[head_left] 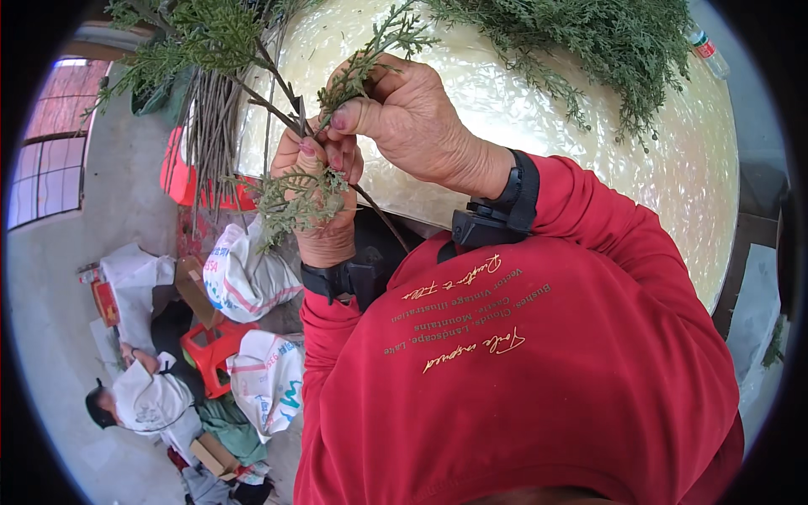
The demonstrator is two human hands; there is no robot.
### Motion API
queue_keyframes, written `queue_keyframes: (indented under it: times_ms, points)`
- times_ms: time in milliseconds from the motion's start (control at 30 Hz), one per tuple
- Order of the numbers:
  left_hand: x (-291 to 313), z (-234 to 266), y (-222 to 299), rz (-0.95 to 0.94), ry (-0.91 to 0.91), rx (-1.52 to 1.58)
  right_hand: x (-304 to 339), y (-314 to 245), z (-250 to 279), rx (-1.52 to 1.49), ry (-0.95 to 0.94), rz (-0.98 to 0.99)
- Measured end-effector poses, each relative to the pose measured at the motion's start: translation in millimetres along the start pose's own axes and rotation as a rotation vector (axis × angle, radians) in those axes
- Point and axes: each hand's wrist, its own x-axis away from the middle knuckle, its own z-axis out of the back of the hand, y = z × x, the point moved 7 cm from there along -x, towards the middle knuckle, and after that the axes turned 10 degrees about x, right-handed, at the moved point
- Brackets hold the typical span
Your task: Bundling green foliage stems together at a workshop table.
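Stem (268, 104), branched, one in hand, above the left edge of the table (539, 181); likely light, stiff along the bare stalk (384, 220), springy at the foliage (227, 38); hold by the stalk, as leaf tips may shed; left hand (334, 198): wrapped around the stalk; right hand (412, 122): pinching one leafy sprig (366, 69); also visible: two white sacks (252, 273), one bottle (709, 55).

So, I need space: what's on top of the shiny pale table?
A pile of green sprigs lies on the far side of the table; brown stems hang at its left edge. The pile hides the surface beneath. Whether the clear bottle rests on the table is unclear.
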Motion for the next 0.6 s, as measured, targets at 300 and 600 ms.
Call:
queue_keyframes:
  times_ms: [300, 600]
  points:
    - [2, -6, -1, -0.056, 0.015, -0.086, 4, -2, 1, -0.025, 0.004, -0.043]
    - [5, -14, 1, -0.079, 0.043, -0.116, 11, -6, 0, -0.082, 0.075, -0.012]
